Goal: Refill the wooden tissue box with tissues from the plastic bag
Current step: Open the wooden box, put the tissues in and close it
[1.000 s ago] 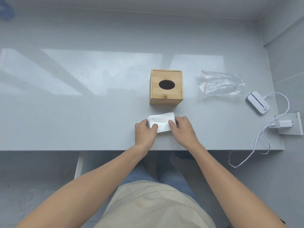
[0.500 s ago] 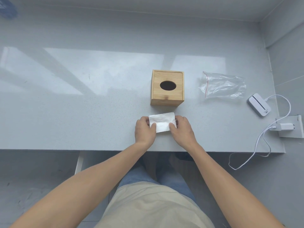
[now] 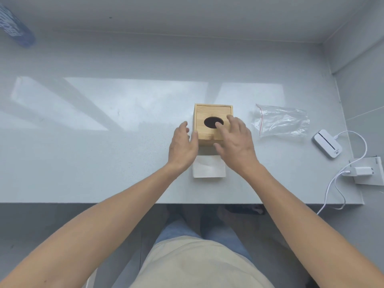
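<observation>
The wooden tissue box (image 3: 209, 113) stands upright at the middle of the table, its dark oval opening facing up. A white stack of tissues (image 3: 208, 167) lies flat on the table just in front of the box, held by neither hand. My left hand (image 3: 182, 147) hovers with fingers apart at the box's left side. Spread over the front right of the box top is my right hand (image 3: 234, 142), a fingertip at the edge of the opening. The clear plastic bag (image 3: 280, 120) with a red seal line lies to the right of the box and looks empty.
A white device (image 3: 328, 145) with a white cable (image 3: 336, 188) lies at the right edge, near a charger plugged into a white socket plate (image 3: 368, 170). A blue blurred object (image 3: 14, 28) is at the far left corner. The grey table (image 3: 83, 163) ends just behind my forearms.
Both hands have let go of the tissue stack and moved forward to the wooden box. The stack now lies alone on the table.
</observation>
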